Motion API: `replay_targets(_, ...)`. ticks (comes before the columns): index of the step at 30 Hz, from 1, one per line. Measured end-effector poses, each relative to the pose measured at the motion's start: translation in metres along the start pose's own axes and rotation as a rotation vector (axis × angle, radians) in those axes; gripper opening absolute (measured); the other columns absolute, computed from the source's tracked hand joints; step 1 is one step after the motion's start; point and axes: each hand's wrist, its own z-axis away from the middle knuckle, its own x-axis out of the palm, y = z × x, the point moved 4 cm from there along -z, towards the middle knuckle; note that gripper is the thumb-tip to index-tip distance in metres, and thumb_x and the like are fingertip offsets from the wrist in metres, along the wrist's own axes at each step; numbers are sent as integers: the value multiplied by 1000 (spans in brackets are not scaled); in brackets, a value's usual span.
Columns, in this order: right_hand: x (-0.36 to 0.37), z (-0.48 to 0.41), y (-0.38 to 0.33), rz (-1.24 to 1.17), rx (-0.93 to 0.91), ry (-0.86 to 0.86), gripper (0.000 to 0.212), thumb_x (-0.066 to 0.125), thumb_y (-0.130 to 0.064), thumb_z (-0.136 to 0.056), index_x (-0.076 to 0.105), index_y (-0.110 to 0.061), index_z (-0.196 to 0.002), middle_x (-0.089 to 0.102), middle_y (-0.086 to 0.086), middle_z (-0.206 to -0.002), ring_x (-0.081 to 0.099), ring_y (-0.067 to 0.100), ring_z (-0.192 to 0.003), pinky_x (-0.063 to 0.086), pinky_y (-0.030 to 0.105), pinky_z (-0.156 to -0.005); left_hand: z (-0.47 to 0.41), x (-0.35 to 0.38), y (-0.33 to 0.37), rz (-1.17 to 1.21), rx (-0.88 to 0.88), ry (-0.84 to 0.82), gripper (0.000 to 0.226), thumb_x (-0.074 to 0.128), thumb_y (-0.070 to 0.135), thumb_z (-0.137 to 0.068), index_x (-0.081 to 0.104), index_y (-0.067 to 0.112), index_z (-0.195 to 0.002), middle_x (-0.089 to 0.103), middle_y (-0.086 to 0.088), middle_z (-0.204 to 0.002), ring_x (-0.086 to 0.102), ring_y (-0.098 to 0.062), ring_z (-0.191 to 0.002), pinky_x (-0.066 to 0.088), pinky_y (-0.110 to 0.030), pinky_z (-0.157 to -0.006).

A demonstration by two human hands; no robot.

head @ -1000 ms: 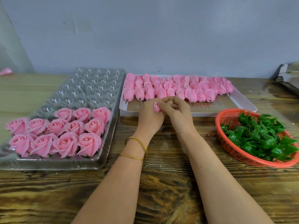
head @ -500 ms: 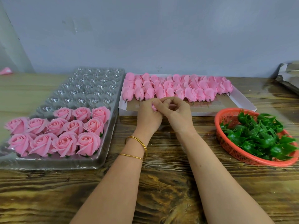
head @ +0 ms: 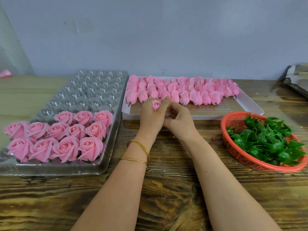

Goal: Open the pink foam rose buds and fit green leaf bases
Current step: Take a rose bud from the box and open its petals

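My left hand point(head: 150, 118) grips a pink foam rose bud point(head: 156, 105) upright over the worktop point(head: 166, 189), while my right hand point(head: 179, 120), fingers curled, pinches its outer petals.

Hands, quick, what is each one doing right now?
Left hand: holds a pink rose bud, fingers curled round it.
Right hand: curled against the bud; whether it grips cannot be told.

Base of rose bud point(head: 156, 105) inside hands point(head: 150, 120) point(head: 180, 121)

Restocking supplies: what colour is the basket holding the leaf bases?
The basket is orange-red, seen in the head view.
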Motion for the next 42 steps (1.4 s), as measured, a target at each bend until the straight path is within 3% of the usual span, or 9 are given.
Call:
replay_targets(3, 3, 0, 1, -7, -14, -23, 42, 64, 21, -74, 61, -13, -98, 67, 8, -91, 62, 18, -85, 55, 32, -79, 1, 2, -2, 105, -58, -31, 34, 63, 16, -93, 60, 17, -60, 58, 12, -49, 58, 2, -49, 45, -12, -48)
replay_targets(7, 4, -1, 3, 14, -15, 16, 34, 64, 19, -76, 57, -5, -99, 62, 10, -88, 59, 19, -80, 52, 22, -67, 2, 4, -1, 140, -66, -86, 47, 63, 21, -93, 63, 31, -48, 57, 15, -47, 58, 3, -50, 46, -13, -50)
replay_targets(14, 1, -1, 5, 5, -24, -16, 32, 66, 14, -79, 64, -4, -106, 67, 16, -91, 62, 22, -83, 55, 42, -80, 1, 2, 0, 204, -103, -121, 40, 67, 24, -91, 65, 26, -51, 59, 8, -54, 61, -4, -57, 50, -17, -53)
replay_targets(21, 5, 2, -1, -67, -48, -119, 39, 60, 17, -83, 64, -11, -109, 67, 10, -96, 61, 17, -88, 51, 29, -84, 1, 0, 2, 207, -125, -101, 35, 70, 20, -88, 62, 20, -54, 58, 7, -52, 58, -3, -52, 47, -16, -49)
replay_targets(26, 6, 3, -1, -77, -35, -150, 22, 58, 18, -85, 63, 5, -102, 62, 13, -91, 57, 19, -87, 47, 31, -83, 0, -1, 0, 175, -108, -101, 49, 67, 24, -90, 55, 25, -43, 49, 11, -43, 50, -1, -43, 43, -14, -47)
replay_targets(29, 6, 3, -1, -92, -12, -135, 35, 60, 19, -80, 66, -5, -105, 65, 6, -89, 58, 16, -84, 48, 30, -83, -1, -1, -3, 170, -126, -66, 51, 64, 28, -92, 54, 25, -42, 47, 12, -42, 50, 0, -42, 43, -13, -46)
replay_targets(34, 5, 1, 2, -22, -22, -105, 41, 65, 18, -75, 64, -6, -107, 62, 0, -82, 56, 1, -67, 50, 20, -71, -4, 0, -8, 179, -198, -32, 43, 61, 49, -84, 59, 21, -52, 58, -11, -72, 60, -17, -68, 56, -26, -62)
replay_targets(38, 4, -1, 4, -9, -25, -56, 36, 69, 16, -75, 58, -11, -96, 58, -4, -83, 55, -2, -64, 47, 17, -67, -3, 0, -7, 194, -184, -33, 56, 59, 51, -86, 61, -4, -74, 54, -15, -70, 57, -25, -69, 54, -39, -68)
replay_targets(42, 4, -1, 6, 7, -28, -36, 29, 65, 15, -78, 58, -6, -97, 59, -3, -81, 55, 8, -70, 51, 26, -70, -1, 1, -6, 186, -156, -77, 39, 61, 50, -85, 68, 21, -60, 60, -7, -66, 61, -17, -65, 54, -28, -60)
